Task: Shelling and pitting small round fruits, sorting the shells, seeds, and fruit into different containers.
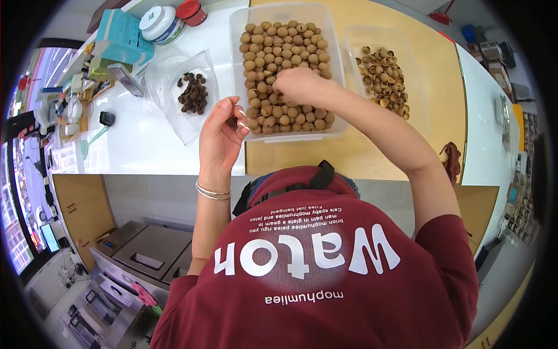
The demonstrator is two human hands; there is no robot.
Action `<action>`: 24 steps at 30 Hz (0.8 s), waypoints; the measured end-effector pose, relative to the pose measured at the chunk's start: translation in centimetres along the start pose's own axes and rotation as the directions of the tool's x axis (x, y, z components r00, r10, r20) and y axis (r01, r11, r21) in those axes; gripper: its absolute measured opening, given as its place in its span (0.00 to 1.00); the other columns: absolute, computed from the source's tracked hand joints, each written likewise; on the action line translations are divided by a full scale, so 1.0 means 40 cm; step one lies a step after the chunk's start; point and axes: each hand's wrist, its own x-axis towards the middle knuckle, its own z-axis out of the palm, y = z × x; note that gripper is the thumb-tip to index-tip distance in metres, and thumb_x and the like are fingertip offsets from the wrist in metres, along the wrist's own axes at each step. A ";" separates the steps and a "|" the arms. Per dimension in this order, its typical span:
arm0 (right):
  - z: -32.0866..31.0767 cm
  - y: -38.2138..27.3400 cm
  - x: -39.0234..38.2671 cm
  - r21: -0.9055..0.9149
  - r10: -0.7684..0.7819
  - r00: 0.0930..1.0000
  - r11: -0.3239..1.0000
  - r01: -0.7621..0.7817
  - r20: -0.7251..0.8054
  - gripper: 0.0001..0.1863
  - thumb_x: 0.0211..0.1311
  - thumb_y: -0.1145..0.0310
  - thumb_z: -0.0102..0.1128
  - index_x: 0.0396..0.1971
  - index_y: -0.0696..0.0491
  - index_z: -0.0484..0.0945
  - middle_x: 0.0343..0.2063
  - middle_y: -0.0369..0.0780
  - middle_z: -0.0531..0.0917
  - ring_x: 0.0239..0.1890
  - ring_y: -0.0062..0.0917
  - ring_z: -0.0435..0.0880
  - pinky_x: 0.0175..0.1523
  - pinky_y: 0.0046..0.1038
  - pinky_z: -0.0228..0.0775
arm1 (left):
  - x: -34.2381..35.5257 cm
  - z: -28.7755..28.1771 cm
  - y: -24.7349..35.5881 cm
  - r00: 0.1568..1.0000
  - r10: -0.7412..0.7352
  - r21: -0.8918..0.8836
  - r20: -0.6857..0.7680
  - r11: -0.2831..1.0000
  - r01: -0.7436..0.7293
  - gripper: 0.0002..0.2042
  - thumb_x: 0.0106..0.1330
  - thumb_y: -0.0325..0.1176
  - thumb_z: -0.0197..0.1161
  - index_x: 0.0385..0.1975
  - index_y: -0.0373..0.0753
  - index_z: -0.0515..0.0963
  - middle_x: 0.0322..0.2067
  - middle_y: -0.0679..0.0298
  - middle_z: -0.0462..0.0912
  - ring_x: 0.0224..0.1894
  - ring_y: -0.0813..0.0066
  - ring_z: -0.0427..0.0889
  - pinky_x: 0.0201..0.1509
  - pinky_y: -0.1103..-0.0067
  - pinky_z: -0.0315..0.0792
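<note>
A clear plastic tub point(237, 35) full of round brown dried longans point(285, 49) stands in front of me. My right hand point(303, 87) reaches into it, fingers curled down among the fruit; what they hold, if anything, is hidden. By the tub's near left corner is my left hand point(222, 125), palm turned up and fingers curled round a small dark piece, seemingly a peeled dried longan point(232, 121). Left of the tub, dark peeled longans point(193, 96) lie on a clear plastic bag point(164, 75). Empty cracked shells point(383, 78) fill part of a clear tray point(414, 110) on the right.
At the back left of the white counter point(125, 154) stand a teal box point(123, 38), a white tub point(160, 26) and a jar with a red lid point(190, 11). A tilted small screen-like device point(125, 79) is near the bag. A dark red cloth point(451, 163) lies at the wooden board's right edge.
</note>
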 end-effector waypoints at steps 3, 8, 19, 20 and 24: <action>0.023 -0.018 0.017 -0.103 -0.136 0.991 0.986 0.134 -0.011 0.06 0.39 0.78 0.52 0.21 0.56 0.77 0.21 0.43 0.78 0.29 0.37 0.78 0.28 0.35 0.71 | -0.003 -0.009 0.003 1.000 0.022 -0.046 -0.009 0.999 -0.022 0.10 0.62 0.36 0.54 0.37 0.37 0.70 0.25 0.69 0.71 0.25 0.82 0.68 0.25 0.88 0.67; -0.095 0.040 -0.090 0.183 -0.121 0.974 0.970 0.157 -0.193 0.09 0.44 0.71 0.59 0.28 0.56 0.74 0.24 0.42 0.78 0.30 0.33 0.78 0.34 0.31 0.70 | 0.001 -0.043 0.014 0.997 0.034 -0.069 -0.074 0.997 -0.039 0.10 0.62 0.36 0.53 0.38 0.36 0.70 0.24 0.69 0.70 0.25 0.82 0.68 0.26 0.88 0.68; -0.174 0.073 -0.205 0.027 0.071 0.970 0.997 -0.066 -0.234 0.19 0.45 0.74 0.58 0.42 0.52 0.73 0.31 0.41 0.75 0.35 0.33 0.76 0.38 0.31 0.69 | 0.029 -0.030 0.014 0.996 0.073 -0.007 -0.041 0.997 -0.074 0.12 0.63 0.36 0.51 0.40 0.34 0.70 0.25 0.67 0.72 0.26 0.83 0.69 0.27 0.87 0.69; -0.141 0.061 -0.157 -0.053 -0.002 0.969 0.999 -0.012 -0.247 0.18 0.46 0.74 0.56 0.41 0.52 0.73 0.31 0.41 0.75 0.35 0.33 0.76 0.38 0.31 0.69 | 0.030 -0.019 0.015 0.997 0.075 -0.008 -0.036 0.997 -0.075 0.12 0.63 0.36 0.51 0.40 0.34 0.70 0.25 0.67 0.72 0.26 0.83 0.69 0.27 0.87 0.69; -0.051 0.067 -0.047 -0.265 -0.004 0.997 0.964 -0.016 -0.072 0.12 0.48 0.75 0.51 0.35 0.53 0.76 0.30 0.42 0.77 0.37 0.32 0.77 0.40 0.31 0.71 | 0.020 0.024 0.005 0.997 0.045 0.051 0.069 0.998 -0.049 0.13 0.63 0.36 0.51 0.41 0.33 0.70 0.26 0.66 0.73 0.25 0.82 0.70 0.27 0.86 0.69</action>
